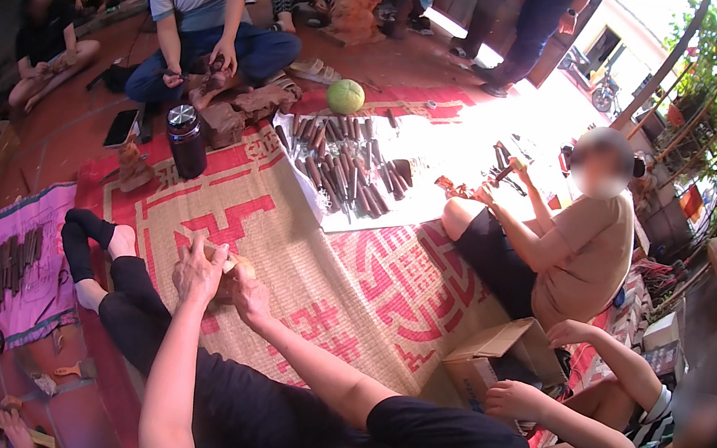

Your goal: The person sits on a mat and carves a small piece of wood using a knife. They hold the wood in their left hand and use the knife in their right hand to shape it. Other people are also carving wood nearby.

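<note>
Above the woven mat (284, 222), in front of my bent leg, both hands are closed around a small light-brown piece that looks like wood (238, 265). My left hand (199, 274) grips its left side with the fingers bent. From the right, my right hand (252, 297) curls round the other side. The fingers cover much of the piece, so its full shape is hidden. I cannot make out any tool in either hand.
Many wooden-handled carving tools (344, 166) lie on a white sheet ahead, near a green round fruit (345, 96). A dark flask (186, 143) and small carving (134, 167) stand left. More tools rest on pink cloth (34, 254). People sit around; a cardboard box (489, 345) is right.
</note>
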`<action>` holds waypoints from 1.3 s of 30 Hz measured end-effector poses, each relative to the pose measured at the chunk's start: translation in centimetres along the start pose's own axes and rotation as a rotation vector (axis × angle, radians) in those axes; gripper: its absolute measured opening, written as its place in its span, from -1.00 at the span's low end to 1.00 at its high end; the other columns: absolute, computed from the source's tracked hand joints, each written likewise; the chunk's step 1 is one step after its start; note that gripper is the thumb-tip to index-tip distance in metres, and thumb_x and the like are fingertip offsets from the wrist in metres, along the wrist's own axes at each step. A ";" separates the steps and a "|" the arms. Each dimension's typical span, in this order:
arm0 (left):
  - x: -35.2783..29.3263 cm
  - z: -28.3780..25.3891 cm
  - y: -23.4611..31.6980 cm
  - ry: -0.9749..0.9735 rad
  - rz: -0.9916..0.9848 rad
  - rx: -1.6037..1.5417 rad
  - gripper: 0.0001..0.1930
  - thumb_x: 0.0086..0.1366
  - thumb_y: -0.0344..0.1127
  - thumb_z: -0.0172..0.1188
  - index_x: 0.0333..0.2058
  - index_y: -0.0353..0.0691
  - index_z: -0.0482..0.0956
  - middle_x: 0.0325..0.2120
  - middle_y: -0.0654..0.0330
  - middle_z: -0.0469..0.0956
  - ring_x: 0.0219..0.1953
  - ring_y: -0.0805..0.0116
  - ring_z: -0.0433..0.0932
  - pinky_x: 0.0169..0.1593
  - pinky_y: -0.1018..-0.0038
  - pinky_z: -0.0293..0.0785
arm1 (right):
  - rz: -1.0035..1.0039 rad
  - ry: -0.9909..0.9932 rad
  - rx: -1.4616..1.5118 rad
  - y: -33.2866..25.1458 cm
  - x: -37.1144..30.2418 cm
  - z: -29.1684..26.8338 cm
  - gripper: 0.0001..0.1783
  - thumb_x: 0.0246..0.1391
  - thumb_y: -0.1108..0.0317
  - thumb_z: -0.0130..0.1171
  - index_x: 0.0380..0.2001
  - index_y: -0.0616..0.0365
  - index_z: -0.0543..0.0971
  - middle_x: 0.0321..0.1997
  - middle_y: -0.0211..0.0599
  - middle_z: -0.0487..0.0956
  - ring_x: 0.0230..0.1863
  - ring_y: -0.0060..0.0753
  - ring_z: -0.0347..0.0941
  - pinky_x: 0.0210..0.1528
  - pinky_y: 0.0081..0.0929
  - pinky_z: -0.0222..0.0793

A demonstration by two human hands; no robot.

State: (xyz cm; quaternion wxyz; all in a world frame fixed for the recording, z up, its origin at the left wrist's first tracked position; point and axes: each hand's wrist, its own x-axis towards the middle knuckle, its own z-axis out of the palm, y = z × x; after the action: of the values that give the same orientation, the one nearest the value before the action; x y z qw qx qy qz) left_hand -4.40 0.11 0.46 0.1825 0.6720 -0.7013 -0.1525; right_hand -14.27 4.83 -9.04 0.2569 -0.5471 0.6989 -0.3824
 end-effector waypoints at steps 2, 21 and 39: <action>-0.2 -0.1 0.2 -0.014 0.013 0.014 -0.39 0.18 0.26 0.02 0.07 -0.02 0.30 -0.06 -0.14 0.40 -0.14 -0.24 0.51 -0.11 -0.02 0.45 | 0.157 -0.020 -0.032 1.0 0.4 -0.4 -0.75 0.10 0.18 -0.01 -0.17 -0.02 0.39 -0.37 0.02 0.58 -0.29 0.14 0.52 -0.26 0.01 0.36; -0.3 0.1 0.6 0.017 0.028 -0.015 -0.43 0.19 0.22 0.03 0.05 0.02 0.31 -0.07 -0.19 0.40 -0.13 -0.25 0.49 -0.09 -0.02 0.41 | 0.416 -0.037 0.304 2.6 1.3 -2.2 -0.78 0.10 0.19 -0.01 -0.26 0.04 0.47 -0.38 -0.08 0.60 -0.29 -0.03 0.55 -0.22 -0.16 0.39; 0.1 0.1 0.5 0.019 -0.048 0.050 -0.40 0.18 0.27 0.01 0.05 -0.01 0.31 -0.09 -0.16 0.42 -0.13 -0.20 0.51 -0.11 0.02 0.46 | 0.356 -0.110 0.359 -0.8 -1.4 -1.4 -0.72 0.07 0.23 0.04 -0.20 0.13 0.36 -0.43 -0.01 0.58 -0.46 -0.01 0.55 -0.27 -0.10 0.40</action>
State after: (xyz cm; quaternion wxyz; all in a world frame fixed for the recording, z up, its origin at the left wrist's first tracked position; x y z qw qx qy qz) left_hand -4.90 0.05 0.58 0.1688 0.6945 -0.6867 -0.1329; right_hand -14.50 6.38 -7.66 0.4507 -0.3810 0.6902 -0.4187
